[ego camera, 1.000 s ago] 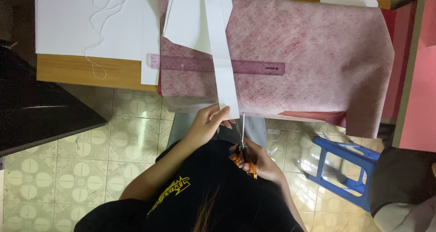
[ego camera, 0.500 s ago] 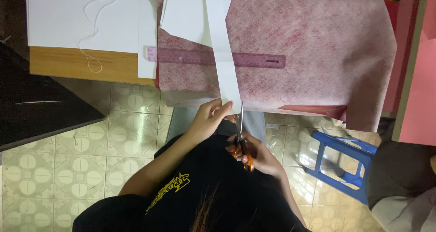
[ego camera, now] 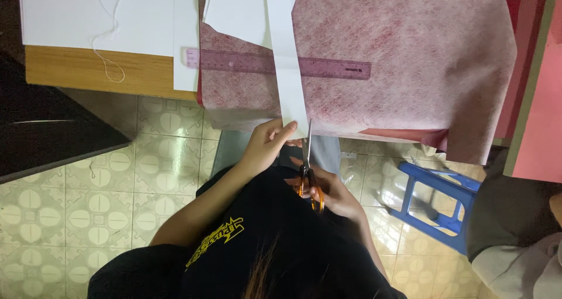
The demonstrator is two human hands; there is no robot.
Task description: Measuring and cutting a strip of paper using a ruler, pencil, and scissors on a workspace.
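Observation:
My left hand [ego camera: 266,145] pinches the near end of a long white paper strip [ego camera: 288,65] that hangs over the table edge. My right hand [ego camera: 332,195] grips orange-handled scissors [ego camera: 308,169], blades pointing up at the strip's lower right edge. The strip lies across a pink-red patterned sheet [ego camera: 398,59] and over a translucent purple ruler [ego camera: 333,69] on the wooden table [ego camera: 88,72].
White paper sheets [ego camera: 105,15] with a loose white string [ego camera: 108,47] lie at the table's left. A blue plastic stool [ego camera: 436,202] stands on the tiled floor at right. A dark surface [ego camera: 41,135] is at left. Another person's sleeve [ego camera: 521,258] shows at bottom right.
The view has drifted slightly. My hands, the strip and the scissors stay almost where they were; the scissor blades sit a little closer to the strip's end.

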